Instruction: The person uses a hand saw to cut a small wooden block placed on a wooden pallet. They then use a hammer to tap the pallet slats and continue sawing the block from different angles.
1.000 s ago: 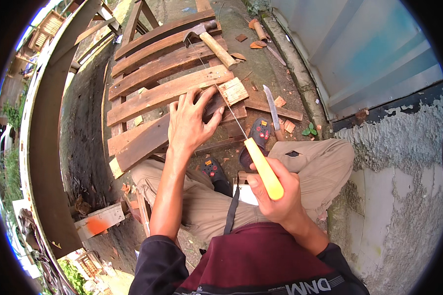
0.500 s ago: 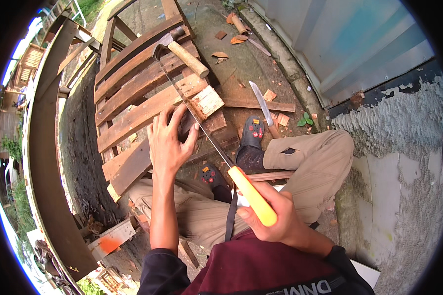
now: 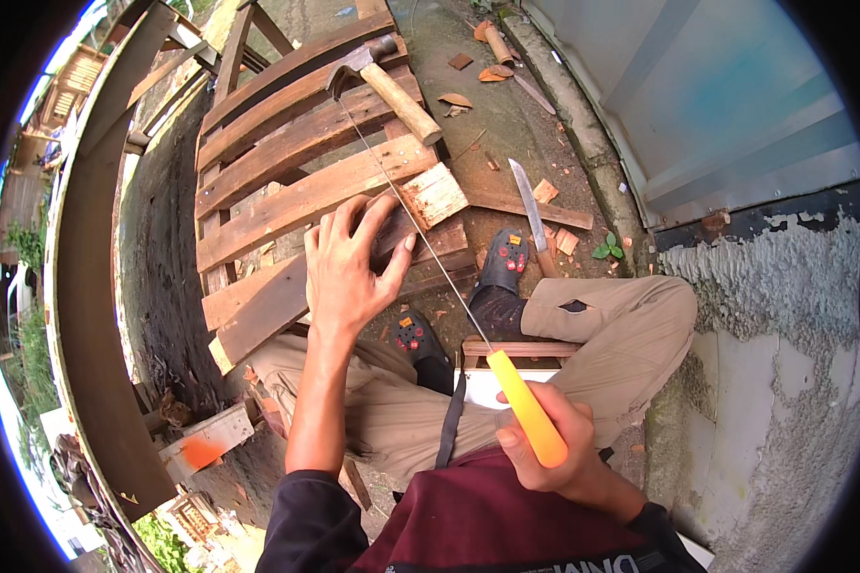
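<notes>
My right hand [image 3: 566, 449] is closed around the yellow handle of a handsaw [image 3: 527, 409]. Its thin blade runs forward and left across a dark wooden board [image 3: 266, 327], just beside the board's pale, chipped end [image 3: 437, 197]. With fingers curled over the board and thumb close to the blade, my left hand [image 3: 352, 272] grips it on the slats of a wooden pallet [image 3: 291, 210]. Beyond the blade, a claw hammer [image 3: 403, 105] lies on the pallet, its head near the saw's tip. The board's underside is hidden.
A knife [image 3: 528, 205] lies on the ground right of the pallet, against a narrow wood strip [image 3: 569, 216], among wood chips. Farther off is another wooden-handled blade [image 3: 497, 43]. A metal wall [image 3: 698, 105] stands at right, a long brown beam [image 3: 96, 258] at left. My legs flank the work.
The saw and my right hand have drawn back toward me and slightly right along the cut. My left hand stays on the board. The whole view has shifted a little.
</notes>
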Demonstrator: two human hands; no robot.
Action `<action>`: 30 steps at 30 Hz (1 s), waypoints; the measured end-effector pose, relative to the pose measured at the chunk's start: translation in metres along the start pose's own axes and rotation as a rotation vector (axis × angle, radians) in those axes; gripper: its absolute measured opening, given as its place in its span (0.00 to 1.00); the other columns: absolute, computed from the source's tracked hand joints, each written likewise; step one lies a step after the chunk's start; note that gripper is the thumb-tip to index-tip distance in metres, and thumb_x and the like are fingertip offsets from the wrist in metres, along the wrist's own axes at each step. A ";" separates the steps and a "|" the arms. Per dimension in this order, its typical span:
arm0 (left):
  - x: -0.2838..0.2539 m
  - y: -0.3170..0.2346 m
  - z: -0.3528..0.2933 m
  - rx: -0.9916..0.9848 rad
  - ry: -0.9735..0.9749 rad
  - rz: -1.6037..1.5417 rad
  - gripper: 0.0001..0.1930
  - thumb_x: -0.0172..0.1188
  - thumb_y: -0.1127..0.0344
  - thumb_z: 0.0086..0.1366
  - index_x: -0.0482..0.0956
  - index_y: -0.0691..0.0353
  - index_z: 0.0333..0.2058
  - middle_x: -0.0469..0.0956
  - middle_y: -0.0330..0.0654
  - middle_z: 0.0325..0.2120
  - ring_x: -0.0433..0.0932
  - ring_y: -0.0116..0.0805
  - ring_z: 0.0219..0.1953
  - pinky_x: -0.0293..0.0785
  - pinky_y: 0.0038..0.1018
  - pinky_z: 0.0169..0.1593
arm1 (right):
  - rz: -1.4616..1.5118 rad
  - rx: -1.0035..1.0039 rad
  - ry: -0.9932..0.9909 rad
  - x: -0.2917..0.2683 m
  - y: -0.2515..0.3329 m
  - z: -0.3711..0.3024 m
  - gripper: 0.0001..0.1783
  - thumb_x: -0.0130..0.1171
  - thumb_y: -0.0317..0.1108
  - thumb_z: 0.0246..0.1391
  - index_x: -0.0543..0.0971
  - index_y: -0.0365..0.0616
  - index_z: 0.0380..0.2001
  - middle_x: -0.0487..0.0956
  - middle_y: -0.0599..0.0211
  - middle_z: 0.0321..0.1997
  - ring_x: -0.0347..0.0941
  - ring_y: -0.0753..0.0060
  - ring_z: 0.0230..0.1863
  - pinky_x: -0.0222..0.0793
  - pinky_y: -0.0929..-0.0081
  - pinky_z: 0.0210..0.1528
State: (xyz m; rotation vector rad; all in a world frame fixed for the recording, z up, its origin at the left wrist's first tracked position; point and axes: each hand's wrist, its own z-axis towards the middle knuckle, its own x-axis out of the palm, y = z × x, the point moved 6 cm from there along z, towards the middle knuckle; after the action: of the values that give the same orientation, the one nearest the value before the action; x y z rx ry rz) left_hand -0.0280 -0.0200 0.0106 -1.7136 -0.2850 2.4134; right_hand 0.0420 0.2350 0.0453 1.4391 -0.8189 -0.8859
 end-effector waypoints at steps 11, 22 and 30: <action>-0.002 0.002 0.001 -0.027 0.015 -0.031 0.27 0.67 0.52 0.61 0.78 0.49 0.58 0.76 0.48 0.52 0.74 0.48 0.53 0.64 0.45 0.59 | -0.066 -0.058 -0.052 0.012 0.002 0.029 0.18 0.66 0.38 0.63 0.78 0.34 0.47 0.77 0.73 0.23 0.72 0.84 0.24 0.68 0.81 0.29; -0.002 0.004 0.001 -0.036 0.016 -0.034 0.27 0.67 0.51 0.61 0.78 0.48 0.59 0.76 0.49 0.53 0.74 0.47 0.53 0.64 0.43 0.58 | -0.005 -0.048 -0.037 0.024 0.006 0.069 0.16 0.62 0.38 0.67 0.79 0.35 0.48 0.76 0.75 0.26 0.67 0.87 0.25 0.63 0.82 0.27; -0.001 -0.006 -0.001 -0.008 0.005 -0.004 0.27 0.66 0.52 0.62 0.78 0.49 0.59 0.77 0.48 0.53 0.74 0.49 0.55 0.65 0.44 0.59 | -0.121 -0.086 -0.069 0.000 0.001 -0.006 0.17 0.67 0.33 0.61 0.78 0.33 0.48 0.84 0.62 0.32 0.80 0.78 0.28 0.76 0.78 0.33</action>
State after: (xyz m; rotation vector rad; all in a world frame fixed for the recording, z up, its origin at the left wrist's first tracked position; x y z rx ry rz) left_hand -0.0266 -0.0147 0.0126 -1.7200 -0.2978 2.4081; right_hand 0.0470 0.2376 0.0468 1.4007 -0.7419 -1.0557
